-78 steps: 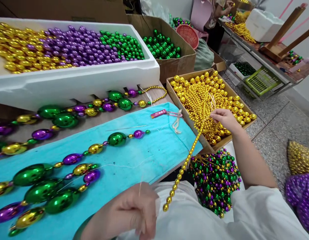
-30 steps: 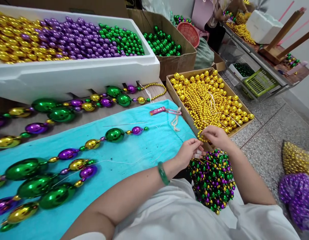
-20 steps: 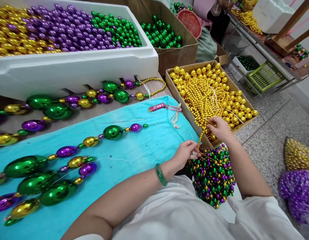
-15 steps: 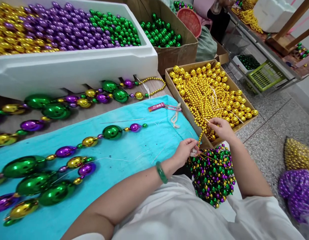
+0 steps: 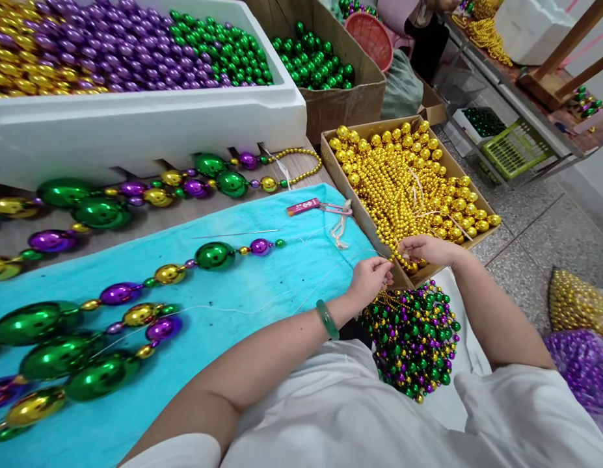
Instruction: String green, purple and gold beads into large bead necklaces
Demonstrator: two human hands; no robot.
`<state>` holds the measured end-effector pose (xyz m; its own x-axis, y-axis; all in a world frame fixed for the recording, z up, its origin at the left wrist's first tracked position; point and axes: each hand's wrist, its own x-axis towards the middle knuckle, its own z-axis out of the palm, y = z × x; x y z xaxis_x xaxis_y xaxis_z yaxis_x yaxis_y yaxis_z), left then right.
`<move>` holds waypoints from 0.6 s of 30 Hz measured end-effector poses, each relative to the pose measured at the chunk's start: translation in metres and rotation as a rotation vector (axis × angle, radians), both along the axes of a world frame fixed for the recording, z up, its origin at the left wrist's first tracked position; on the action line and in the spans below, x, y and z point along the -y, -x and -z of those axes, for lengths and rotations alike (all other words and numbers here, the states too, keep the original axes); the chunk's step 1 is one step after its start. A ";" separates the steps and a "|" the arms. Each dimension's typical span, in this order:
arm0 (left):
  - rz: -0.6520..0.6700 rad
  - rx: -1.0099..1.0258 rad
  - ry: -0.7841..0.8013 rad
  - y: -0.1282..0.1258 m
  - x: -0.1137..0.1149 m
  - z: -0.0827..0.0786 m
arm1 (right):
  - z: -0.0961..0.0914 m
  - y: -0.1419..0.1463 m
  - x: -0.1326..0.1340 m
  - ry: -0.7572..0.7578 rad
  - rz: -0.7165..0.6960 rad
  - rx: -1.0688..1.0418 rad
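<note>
My left hand (image 5: 370, 281), with a green bangle on its wrist, is closed in a pinch at the near corner of the cardboard tray. It grips a string of small gold beads (image 5: 393, 256), mostly hidden by my fingers. A thin thread rises beside the fingertips. My right hand (image 5: 427, 249) pinches the same gold bead string just to the right, over the tray (image 5: 347, 185) of gold beads (image 5: 393, 188). Below both hands hangs a bunch of green, purple and gold bead strands (image 5: 415, 338). Large-bead strands (image 5: 216, 256) lie on the turquoise cloth (image 5: 262, 292).
A white foam box (image 5: 184, 120) of loose beads stands at the back left, beside a carton (image 5: 340, 104) of green beads. A needle (image 5: 235, 233) and small snips (image 5: 335, 208) lie on the cloth. Bead bags (image 5: 579, 367) rest on the floor at right.
My left hand has moved up and slightly right towards the tray corner. My right hand has shifted slightly left and down, so the hands are closer and less of the gold string shows.
</note>
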<state>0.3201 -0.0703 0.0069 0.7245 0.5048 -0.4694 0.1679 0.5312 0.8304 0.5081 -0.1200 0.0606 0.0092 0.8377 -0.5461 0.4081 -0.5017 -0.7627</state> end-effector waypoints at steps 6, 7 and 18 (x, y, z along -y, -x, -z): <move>-0.003 -0.023 -0.022 -0.006 0.009 -0.003 | -0.008 -0.010 -0.018 0.126 -0.111 -0.058; -0.005 -0.020 -0.027 -0.007 0.010 -0.004 | -0.009 -0.010 -0.020 0.158 -0.107 -0.059; -0.145 0.167 0.084 -0.039 -0.008 -0.026 | -0.016 -0.026 -0.024 0.122 -0.008 -0.321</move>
